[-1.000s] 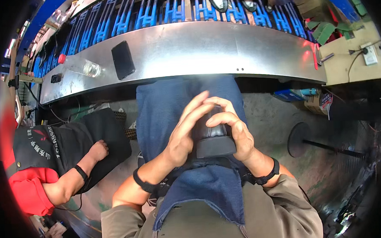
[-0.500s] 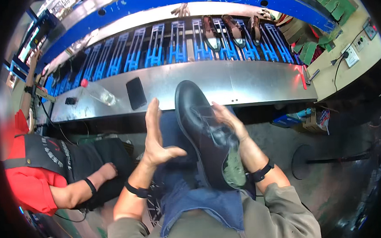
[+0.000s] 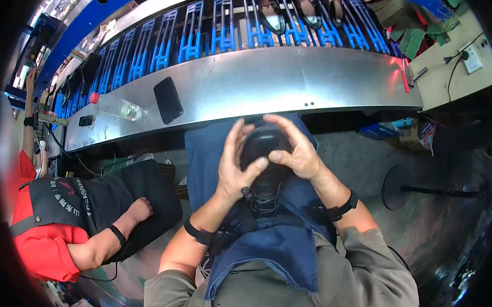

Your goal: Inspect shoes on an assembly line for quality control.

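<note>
A black lace-up shoe (image 3: 265,144) stands between my hands above my lap, its rounded toe away from me. Its dark laces (image 3: 265,202) hang loose nearer my body. My left hand (image 3: 238,167) curls around the left side of the toe, with the thumb on top. From the other side my right hand (image 3: 300,154) clasps the toe, its thumb lying on the upper close to the left one. The sole and heel are hidden. Under the shoe, a blue apron (image 3: 207,149) covers my lap.
Ahead runs a metal ledge (image 3: 226,86) with a black phone (image 3: 168,100) and a clear bottle (image 3: 120,108). Beyond it, blue racks (image 3: 194,35) carry several dark shoes (image 3: 271,12). At left sits a person in a red sleeve (image 3: 47,250). A dark round-based stand (image 3: 396,188) is at right.
The shoe has turned and tipped so its toe faces up and its sole no longer shows. My left hand, apart from it before, has closed on the toe; my right hand has shifted there too.
</note>
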Available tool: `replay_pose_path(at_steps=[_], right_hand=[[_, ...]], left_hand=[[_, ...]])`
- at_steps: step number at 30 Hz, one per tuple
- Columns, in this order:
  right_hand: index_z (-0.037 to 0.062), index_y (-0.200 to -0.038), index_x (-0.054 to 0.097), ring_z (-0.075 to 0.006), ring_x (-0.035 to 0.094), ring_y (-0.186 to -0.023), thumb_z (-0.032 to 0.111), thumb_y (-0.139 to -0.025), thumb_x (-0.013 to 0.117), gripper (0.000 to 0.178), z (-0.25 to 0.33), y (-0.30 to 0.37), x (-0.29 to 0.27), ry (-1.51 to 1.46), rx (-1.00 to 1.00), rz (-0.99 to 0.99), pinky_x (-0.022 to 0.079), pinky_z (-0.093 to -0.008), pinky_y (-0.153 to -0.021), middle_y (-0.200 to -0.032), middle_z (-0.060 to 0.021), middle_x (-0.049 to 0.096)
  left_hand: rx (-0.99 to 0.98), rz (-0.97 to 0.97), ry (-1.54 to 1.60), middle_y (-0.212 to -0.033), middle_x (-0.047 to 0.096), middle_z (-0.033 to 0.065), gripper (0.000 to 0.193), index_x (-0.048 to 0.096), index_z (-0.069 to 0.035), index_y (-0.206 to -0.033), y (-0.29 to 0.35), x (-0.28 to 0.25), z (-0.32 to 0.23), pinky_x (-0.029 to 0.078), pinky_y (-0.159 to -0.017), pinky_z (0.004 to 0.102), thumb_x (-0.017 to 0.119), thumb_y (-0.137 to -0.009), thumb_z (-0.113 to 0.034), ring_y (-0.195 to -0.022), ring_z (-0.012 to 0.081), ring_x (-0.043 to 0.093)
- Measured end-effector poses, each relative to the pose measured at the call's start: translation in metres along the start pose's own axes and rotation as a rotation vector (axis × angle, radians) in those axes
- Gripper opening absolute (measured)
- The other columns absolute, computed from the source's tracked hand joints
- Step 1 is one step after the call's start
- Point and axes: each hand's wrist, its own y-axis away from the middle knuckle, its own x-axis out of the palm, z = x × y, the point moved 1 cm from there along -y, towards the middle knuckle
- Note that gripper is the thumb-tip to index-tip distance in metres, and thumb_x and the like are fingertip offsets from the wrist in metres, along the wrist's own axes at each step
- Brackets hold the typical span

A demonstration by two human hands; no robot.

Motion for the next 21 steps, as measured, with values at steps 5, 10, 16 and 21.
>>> replay_pose_path(at_steps=[5, 10, 16, 21], right_hand=[[0.0019, -0.153, 0.035, -0.0234, 0.047, -0.133, 0.040, -0.091, 0.072, 0.083, -0.018, -0.011, -0.010, 0.067, -0.039, -0.058, 0.035, -0.0372, -0.113, -0.142, -0.0147, 0.050], [0.0021, -0.149, 0.042, -0.0300, 0.042, -0.138, 0.037, -0.095, 0.065, 0.069, -0.057, -0.026, -0.013, 0.313, -0.146, -0.164, 0.032, -0.0396, -0.115, -0.144, -0.0192, 0.046], [-0.0007, -0.147, 0.043, -0.0298, 0.055, -0.130, 0.037, -0.100, 0.061, 0.064, -0.062, -0.035, -0.006, 0.264, -0.032, -0.263, 0.041, -0.0376, -0.109, -0.138, -0.0211, 0.056], [-0.0076, -0.146, 0.041, -0.0367, 0.055, -0.130, 0.036, -0.101, 0.059, 0.065, -0.067, -0.025, 0.005, 0.373, 0.008, -0.384, 0.042, -0.0415, -0.108, -0.138, -0.0289, 0.055]], left_hand=[[-0.046, 0.109, -0.007, -0.140, 0.053, 0.0169, 0.066, 0.040, 0.005, -0.147, -0.035, -0.001, 0.007, 0.038, -0.112, 0.0371, 0.071, -0.092, -0.011, -0.130, 0.0242, 0.051], [-0.166, -0.113, -0.040, -0.136, 0.055, 0.0157, 0.060, 0.044, 0.007, -0.144, -0.037, 0.004, 0.025, 0.039, -0.110, 0.0348, 0.070, -0.093, -0.013, -0.127, 0.0226, 0.053], [-0.137, -0.201, -0.139, -0.134, 0.059, 0.0170, 0.055, 0.047, 0.007, -0.142, -0.050, 0.006, 0.044, 0.044, -0.107, 0.0328, 0.069, -0.096, -0.013, -0.123, 0.0220, 0.058], [-0.083, -0.256, -0.235, -0.132, 0.060, 0.0187, 0.053, 0.045, 0.007, -0.141, -0.041, 0.006, 0.052, 0.044, -0.107, 0.0330, 0.067, -0.096, -0.012, -0.122, 0.0223, 0.058]])
